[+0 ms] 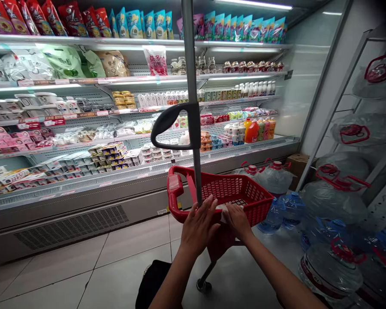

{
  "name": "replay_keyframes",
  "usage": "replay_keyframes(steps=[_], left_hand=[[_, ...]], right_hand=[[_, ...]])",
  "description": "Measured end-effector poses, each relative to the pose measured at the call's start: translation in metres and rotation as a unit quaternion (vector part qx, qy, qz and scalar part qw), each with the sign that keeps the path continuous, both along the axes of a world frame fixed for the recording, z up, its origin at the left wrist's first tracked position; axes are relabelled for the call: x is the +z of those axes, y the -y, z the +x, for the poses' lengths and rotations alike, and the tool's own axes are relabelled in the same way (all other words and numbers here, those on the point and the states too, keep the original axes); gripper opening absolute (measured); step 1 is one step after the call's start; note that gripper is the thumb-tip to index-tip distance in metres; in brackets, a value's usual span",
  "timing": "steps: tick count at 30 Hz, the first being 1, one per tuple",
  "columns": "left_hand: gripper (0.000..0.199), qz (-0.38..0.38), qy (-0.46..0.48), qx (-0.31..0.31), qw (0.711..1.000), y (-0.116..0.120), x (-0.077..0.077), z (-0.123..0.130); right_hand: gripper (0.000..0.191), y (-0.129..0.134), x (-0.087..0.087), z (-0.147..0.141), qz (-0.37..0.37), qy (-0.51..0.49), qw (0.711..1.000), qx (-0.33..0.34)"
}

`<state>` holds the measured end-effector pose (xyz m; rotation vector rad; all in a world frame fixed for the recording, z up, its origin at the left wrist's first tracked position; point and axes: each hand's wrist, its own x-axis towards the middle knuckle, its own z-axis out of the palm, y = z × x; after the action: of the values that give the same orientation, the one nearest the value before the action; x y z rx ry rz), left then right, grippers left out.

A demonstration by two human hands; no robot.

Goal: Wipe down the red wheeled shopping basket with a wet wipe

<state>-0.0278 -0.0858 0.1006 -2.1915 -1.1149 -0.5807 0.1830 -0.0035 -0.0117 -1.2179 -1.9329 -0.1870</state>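
A red plastic shopping cart basket (257, 210) is in front of me, with a grey upright pole (189, 64) and a dark loop handle (162, 124) on the pole. My left hand (199, 229) rests on the near rim, close to the foot of the pole, its fingers stretched out. Just right of it, my right hand (238, 219) is closed over a crumpled white cloth or tissue (223, 213), pressed against the same rim. What exactly the white piece is, I cannot tell. A caster wheel (204, 286) shows below the basket.
An open refrigerated shelf case (83, 206) runs behind the cart, stocked with pouches, cups and bottles. Large water bottles with red handles (331, 266) stand on the right, with several blue-tinted ones (292, 208) among them. Pale tiles (128, 262) cover the floor.
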Motion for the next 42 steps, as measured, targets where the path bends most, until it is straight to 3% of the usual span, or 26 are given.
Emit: replay_keyframes(steps=[6, 9, 11, 15, 17, 20, 23, 30, 34, 37, 42], left_hand=[[0.049, 0.003, 0.028, 0.028, 0.999, -0.003, -0.017, -0.009], [0.046, -0.012, 0.032, 0.038, 0.999, -0.007, -0.022, -0.003], [0.047, -0.027, 0.031, 0.032, 0.999, -0.012, -0.024, 0.002], [0.051, -0.058, 0.048, 0.014, 0.997, -0.019, -0.028, 0.012], [0.058, -0.064, 0.065, 0.019, 0.996, -0.022, -0.030, 0.013], [0.066, -0.067, 0.088, 0.032, 0.993, -0.025, -0.032, 0.008], [0.063, -0.069, 0.102, 0.040, 0.992, -0.030, -0.032, -0.005], [0.041, -0.089, 0.117, 0.058, 0.987, -0.045, -0.026, -0.031], [0.035, -0.098, 0.115, 0.067, 0.986, -0.047, -0.022, -0.033], [0.032, -0.104, 0.110, 0.065, 0.986, -0.047, -0.021, -0.031], [0.032, -0.112, 0.107, 0.068, 0.986, -0.049, -0.021, -0.029]], right_hand=[[0.050, 0.006, -0.018, 0.058, -0.017, -0.005, 0.999, -0.040], [0.048, 0.013, -0.018, 0.060, -0.021, -0.011, 0.998, -0.061], [0.045, 0.017, -0.011, 0.042, -0.024, -0.011, 0.998, -0.052], [0.040, 0.020, 0.006, -0.029, -0.011, 0.009, 0.999, 0.038], [0.043, 0.020, 0.010, -0.059, 0.007, 0.021, 0.998, 0.051], [0.044, 0.021, 0.007, -0.069, 0.008, 0.032, 0.998, 0.057], [0.044, 0.023, -0.005, -0.035, -0.009, 0.059, 0.997, 0.041], [0.043, 0.036, -0.043, 0.098, -0.052, 0.085, 0.993, -0.069], [0.048, 0.037, -0.052, 0.124, -0.049, 0.065, 0.990, -0.117], [0.048, 0.032, -0.044, 0.098, -0.053, 0.064, 0.988, -0.128], [0.051, 0.024, -0.012, -0.002, -0.053, 0.070, 0.995, -0.049]])
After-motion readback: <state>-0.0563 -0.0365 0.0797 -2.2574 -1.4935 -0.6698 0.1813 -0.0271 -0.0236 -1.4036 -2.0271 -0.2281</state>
